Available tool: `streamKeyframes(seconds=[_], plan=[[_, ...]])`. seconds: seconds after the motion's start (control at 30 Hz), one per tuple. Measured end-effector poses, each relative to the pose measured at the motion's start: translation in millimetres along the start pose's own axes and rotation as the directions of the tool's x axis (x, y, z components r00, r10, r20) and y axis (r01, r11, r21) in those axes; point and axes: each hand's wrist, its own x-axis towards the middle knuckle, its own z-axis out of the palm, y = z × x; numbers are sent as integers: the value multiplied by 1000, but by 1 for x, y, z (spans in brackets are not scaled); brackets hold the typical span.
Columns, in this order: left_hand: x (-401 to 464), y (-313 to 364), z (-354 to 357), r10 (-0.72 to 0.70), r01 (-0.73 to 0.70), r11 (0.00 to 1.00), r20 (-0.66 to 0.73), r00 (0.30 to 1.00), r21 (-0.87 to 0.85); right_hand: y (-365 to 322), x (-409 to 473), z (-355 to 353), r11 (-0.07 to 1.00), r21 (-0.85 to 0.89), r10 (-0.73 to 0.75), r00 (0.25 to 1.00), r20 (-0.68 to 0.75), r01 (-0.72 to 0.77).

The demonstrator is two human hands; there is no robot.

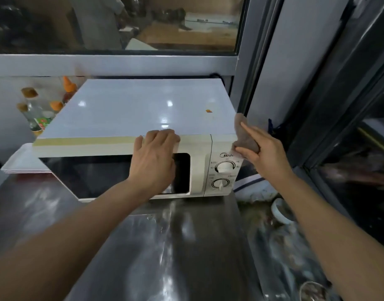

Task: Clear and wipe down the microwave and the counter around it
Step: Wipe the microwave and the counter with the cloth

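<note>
A white microwave with a dark door window and two dials stands on a steel counter. Its top is bare apart from a small orange sticker near the right edge. My left hand rests on the top front edge of the door, fingers curled over the rim. My right hand presses a brownish cloth against the microwave's upper right corner, by the side wall.
Bottles with orange caps stand behind the microwave on the left, and white trays are stacked beside it. A white bowl and clutter lie low on the right. A window and metal frame rise behind.
</note>
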Motion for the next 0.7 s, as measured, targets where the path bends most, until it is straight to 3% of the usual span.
streamKeyframes(seconds=[0.13,0.23,0.37,0.7], plan=[[-7,2,3,-13,12,998,15,1000,56,10,-21,-10,1000,20,15,993,-121,-12],[-9,8,6,-60,59,997,20,998,47,3,-42,-10,990,131,79,967,-242,-48],[-11,11,7,-78,76,995,34,996,58,-24,-51,9,997,71,32,902,-431,-1],[-14,5,14,-37,38,998,-11,999,52,-31,-51,68,990,-122,10,883,-469,-76]])
